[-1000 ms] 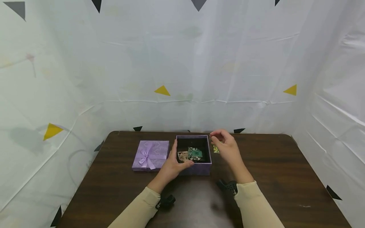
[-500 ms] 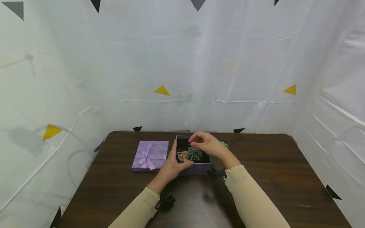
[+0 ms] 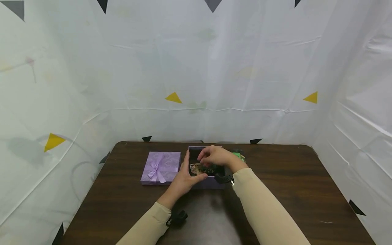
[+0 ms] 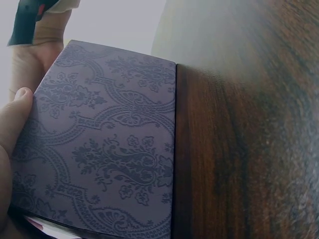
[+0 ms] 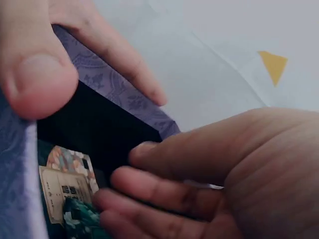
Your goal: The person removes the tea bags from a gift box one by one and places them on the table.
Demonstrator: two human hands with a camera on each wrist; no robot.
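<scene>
My left hand [image 3: 183, 179] grips the near left corner of an open purple patterned box [image 3: 209, 183], with its thumb over the front rim and its fingers along the left side. Over the box opening, my right hand [image 3: 216, 156] reaches down inside. In the right wrist view its loosely bent fingers are close to a dark green floral paper piece [image 5: 82, 219]; whether they touch it is unclear. Beside that piece lies a beige printed paper piece [image 5: 56, 191] with a floral edge. Part of the dark interior is hidden by the right hand.
Left of the box lies its purple lid [image 3: 162, 168] with a ribbon bow. A green and yellow paper piece [image 3: 239, 156] sits on the dark wooden table [image 3: 291, 190] to the right, partly behind the right arm. White sheeting [image 3: 196, 68] hangs behind and at both sides.
My right hand has moved left from beside the box and then lowered into it. This exposes more of the green and yellow paper piece. The left hand keeps its place.
</scene>
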